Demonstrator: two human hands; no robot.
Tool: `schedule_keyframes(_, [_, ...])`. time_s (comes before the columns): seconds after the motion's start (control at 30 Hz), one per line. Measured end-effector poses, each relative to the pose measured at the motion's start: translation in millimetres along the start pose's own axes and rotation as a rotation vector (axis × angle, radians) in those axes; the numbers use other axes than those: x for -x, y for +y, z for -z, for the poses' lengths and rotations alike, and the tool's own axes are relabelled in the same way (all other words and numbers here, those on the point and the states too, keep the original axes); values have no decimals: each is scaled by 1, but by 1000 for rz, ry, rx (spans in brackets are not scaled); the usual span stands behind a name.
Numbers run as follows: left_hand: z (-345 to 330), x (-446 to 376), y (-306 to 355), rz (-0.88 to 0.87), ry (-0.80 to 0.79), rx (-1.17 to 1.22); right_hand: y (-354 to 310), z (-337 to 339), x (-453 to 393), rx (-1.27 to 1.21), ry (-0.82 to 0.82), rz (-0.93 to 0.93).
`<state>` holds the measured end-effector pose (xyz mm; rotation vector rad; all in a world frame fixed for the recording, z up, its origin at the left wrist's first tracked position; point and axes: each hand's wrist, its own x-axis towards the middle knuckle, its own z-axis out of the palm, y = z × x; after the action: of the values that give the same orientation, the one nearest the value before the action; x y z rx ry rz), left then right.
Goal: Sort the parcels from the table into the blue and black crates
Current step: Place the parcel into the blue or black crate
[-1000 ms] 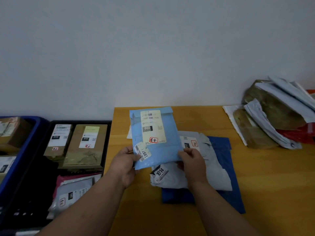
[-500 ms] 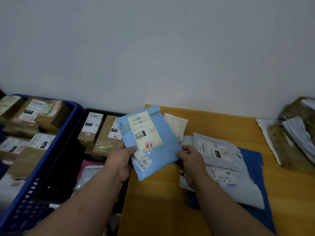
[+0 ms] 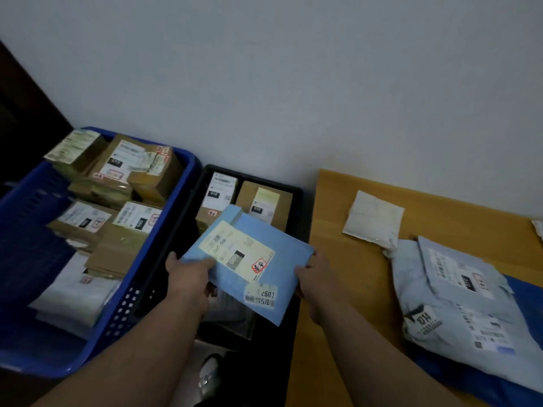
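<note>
A light blue flat parcel (image 3: 282, 268) with a pale yellow label hangs tilted above the black crate (image 3: 302, 201). My left hand (image 3: 188, 277) pinches its left edge, thumb on top. Gripping the right edge is my right hand (image 3: 316, 279). The black crate holds two brown boxes at its far end and darker bags lower down. Left of it, the blue crate (image 3: 188, 183) is filled with several brown boxes and a white bag. On the wooden table (image 3: 338, 259) lie grey mailer bags (image 3: 458, 295) over a dark blue bag (image 3: 526, 304), and a small white pouch (image 3: 373, 224).
A white wall runs behind the crates and the table. A dark door or panel edge stands at the far left. Part of a shoe shows on the floor below the black crate. Another white item peeks in at the table's right edge.
Both hands carried the light blue parcel leftward, from above the table to above the black crate, and tilted it. My view swung left, bringing both crates fully into sight.
</note>
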<state>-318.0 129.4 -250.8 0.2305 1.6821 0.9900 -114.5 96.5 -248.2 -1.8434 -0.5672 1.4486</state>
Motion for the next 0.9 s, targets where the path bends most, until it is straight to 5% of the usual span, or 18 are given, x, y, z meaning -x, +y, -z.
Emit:
schedule_keyframes(0.4, [81,-100,-18,-120,-99,-774,60,-102,-49,348,130,-64])
schedule_keyframes(0.57, [94,-136,-38,-97,-241,-1029,84,-127,-65,622,46,-85])
schedule_keyframes(0.9, [89,-142,-58,79,-319,-1166,105,-116,-57,804,-217,-204])
